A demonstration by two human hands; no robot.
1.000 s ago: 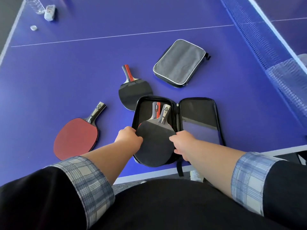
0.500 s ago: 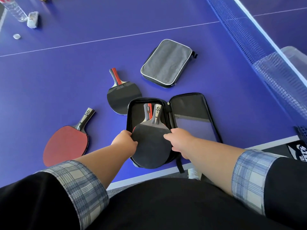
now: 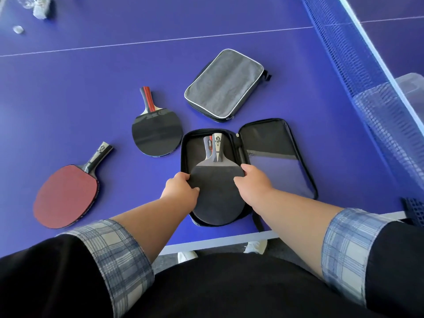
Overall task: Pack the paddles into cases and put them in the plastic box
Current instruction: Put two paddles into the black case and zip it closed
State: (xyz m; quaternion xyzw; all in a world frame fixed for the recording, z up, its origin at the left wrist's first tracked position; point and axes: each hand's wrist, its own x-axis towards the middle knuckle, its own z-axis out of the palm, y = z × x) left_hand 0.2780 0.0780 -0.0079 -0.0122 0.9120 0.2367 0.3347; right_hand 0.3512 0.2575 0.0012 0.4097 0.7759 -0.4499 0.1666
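An open black case (image 3: 278, 145) lies at the near edge of the blue table. In its left half lie two stacked paddles; the top one (image 3: 218, 191) shows a black face, handles pointing away from me. My left hand (image 3: 181, 188) grips the left rim of that paddle's blade. On the right rim, my right hand (image 3: 252, 180) holds it too. A second black paddle (image 3: 156, 134) rests left of the case, and a red paddle (image 3: 66, 193) lies further left. Behind the open case sits a shut grey case (image 3: 224, 86).
The blue net (image 3: 367, 72) runs along the right side, with a clear plastic box (image 3: 413, 88) behind it. A bottle (image 3: 39, 5) and a small cap (image 3: 18, 29) stand at the far left. The table's white front edge (image 3: 218, 242) is right below my arms.
Both hands have slid forward along the top paddle's rim, pushing it deeper into the case. The view has shifted slightly.
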